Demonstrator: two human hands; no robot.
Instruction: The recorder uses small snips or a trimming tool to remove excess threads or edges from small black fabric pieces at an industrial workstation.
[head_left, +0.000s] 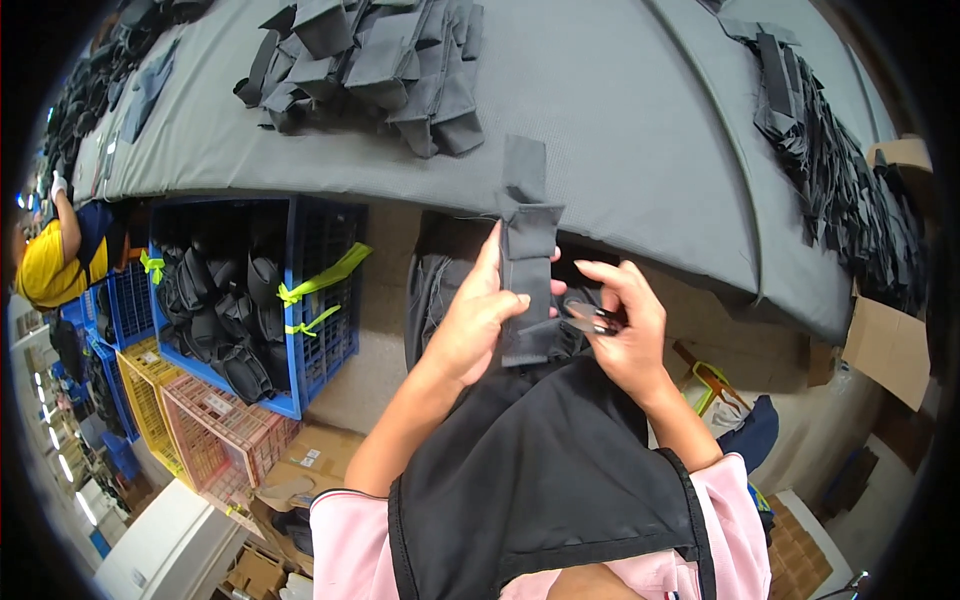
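Head view, grey strip (530,272) partly hiding left fingers (488,262), blurred snips (592,320)

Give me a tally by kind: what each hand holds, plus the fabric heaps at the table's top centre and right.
Long grey fabric strip in the left hand: 1
Small, blurred metal cutting tool in the right hand: 1
Grey fabric heap at top centre, dark grey fabric heap at right: 2
Total: 4

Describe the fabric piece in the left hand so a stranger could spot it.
Find the big grey-covered table. At its near edge, the left hand holds a long grey fabric strip. Unlike the heaped pieces on the table, it is held singly.
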